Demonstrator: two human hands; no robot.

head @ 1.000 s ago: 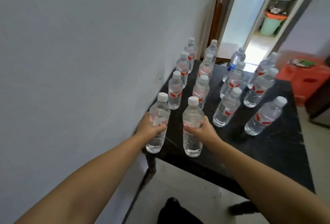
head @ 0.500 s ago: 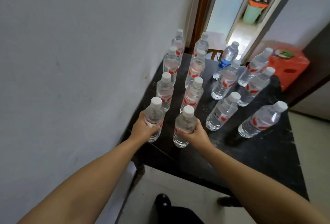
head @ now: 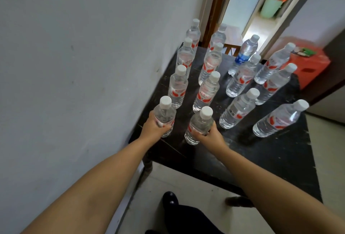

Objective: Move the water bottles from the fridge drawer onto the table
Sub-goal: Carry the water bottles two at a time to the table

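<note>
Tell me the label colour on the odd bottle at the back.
Blue label, clearest in the head view; the rest are red.

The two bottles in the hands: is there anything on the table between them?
No. In the head view, only bare black table lies between the left hand's bottle and the right hand's bottle.

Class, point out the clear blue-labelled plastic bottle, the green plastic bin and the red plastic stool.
Clear blue-labelled plastic bottle point(head: 242, 58): head view, on its label.
Green plastic bin point(head: 269, 8): head view, front wall.
Red plastic stool point(head: 313, 65): head view, its top.
</note>
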